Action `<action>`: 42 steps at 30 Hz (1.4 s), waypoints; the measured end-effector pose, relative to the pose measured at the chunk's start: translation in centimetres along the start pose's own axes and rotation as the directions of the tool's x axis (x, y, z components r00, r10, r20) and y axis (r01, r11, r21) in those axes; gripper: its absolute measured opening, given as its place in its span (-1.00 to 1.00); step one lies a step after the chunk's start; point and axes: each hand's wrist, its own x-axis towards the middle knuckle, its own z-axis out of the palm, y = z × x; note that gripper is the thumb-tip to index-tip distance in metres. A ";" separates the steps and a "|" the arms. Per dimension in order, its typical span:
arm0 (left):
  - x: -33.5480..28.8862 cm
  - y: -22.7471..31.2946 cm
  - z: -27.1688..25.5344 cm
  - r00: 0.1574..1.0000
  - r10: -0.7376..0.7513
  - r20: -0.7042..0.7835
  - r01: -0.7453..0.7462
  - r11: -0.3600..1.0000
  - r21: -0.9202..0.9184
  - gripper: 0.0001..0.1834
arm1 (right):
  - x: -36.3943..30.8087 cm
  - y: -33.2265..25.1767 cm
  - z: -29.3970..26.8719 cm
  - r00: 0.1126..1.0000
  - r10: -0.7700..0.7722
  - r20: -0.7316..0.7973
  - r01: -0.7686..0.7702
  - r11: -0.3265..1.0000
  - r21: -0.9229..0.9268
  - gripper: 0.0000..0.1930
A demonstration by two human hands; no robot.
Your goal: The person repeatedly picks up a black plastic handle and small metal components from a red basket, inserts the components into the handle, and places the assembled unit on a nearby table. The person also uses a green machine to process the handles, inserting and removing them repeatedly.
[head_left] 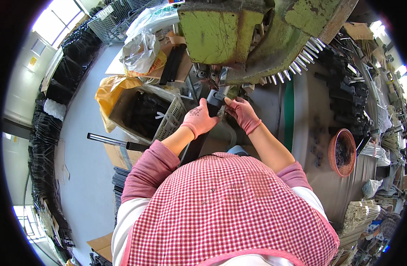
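Observation:
My left hand (199,119), in a pink glove, is wrapped round a long black tube (215,98). The tube slants from beneath the machine head back toward my apron, and its far end shows a grey edge. Just right of that end, my right hand (242,114), also gloved in pink, has its thumb and fingers pinched together. Something thin and small sits at its fingertips, too small to name. Both hands are close under the green machine (217,37), near its metal tooling (223,77).
Left of my hands stands a crate (170,117) of black parts, with a yellow bag (110,95) over its edge. Metal rods (303,57) fan out below the machine. A red basket (343,153) is at the right. A tube (106,139) juts out at the left.

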 end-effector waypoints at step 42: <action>0.2 10.2 14.1 0.820 0.231 0.523 0.381 0.461 -0.802 -0.69 | -11.2 -13.4 -25.7 0.784 -0.266 -0.560 0.452 0.864 0.221 -0.81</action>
